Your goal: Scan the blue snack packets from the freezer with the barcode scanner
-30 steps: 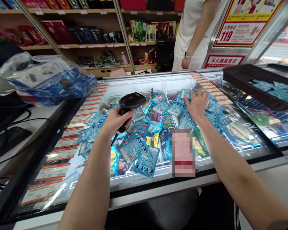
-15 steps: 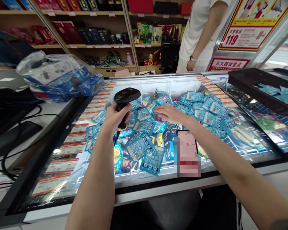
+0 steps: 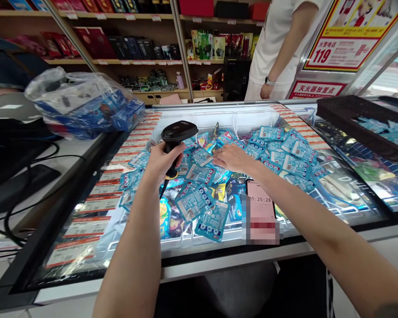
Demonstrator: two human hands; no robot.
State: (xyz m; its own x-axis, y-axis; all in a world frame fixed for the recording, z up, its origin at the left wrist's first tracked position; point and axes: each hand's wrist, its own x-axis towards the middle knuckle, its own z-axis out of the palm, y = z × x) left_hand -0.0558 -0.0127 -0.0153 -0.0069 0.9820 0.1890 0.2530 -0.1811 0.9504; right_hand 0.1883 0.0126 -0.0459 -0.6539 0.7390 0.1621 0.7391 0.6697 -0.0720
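Observation:
My left hand [image 3: 159, 164] is wrapped round the handle of a black barcode scanner [image 3: 179, 131], held upright with its head pointing right above the packets. A cable hangs from its handle. My right hand [image 3: 232, 159] reaches in from the right, palm down, its fingers bent at the right edge of a small blue packet [image 3: 202, 157]. The fingertips are partly hidden but appear to pinch that edge. Many similar blue packets [image 3: 195, 203] with printed barcodes lie loosely over the glass top of a freezer [image 3: 96, 247], and colourful packages show beneath them.
A phone [image 3: 260, 207] lies near the front edge below my right forearm. Plastic-wrapped blue boxes [image 3: 86, 104] stand at the left beside cables. At the right is a dark basket [image 3: 358, 115] with more blue packets. A person in white [image 3: 272, 53] stands behind the freezer, before stocked shelves.
My right hand has lowered slightly, its fingers going from stretched to bent at the packet's edge. That packet is tilted a little differently. My left hand still holds the scanner.

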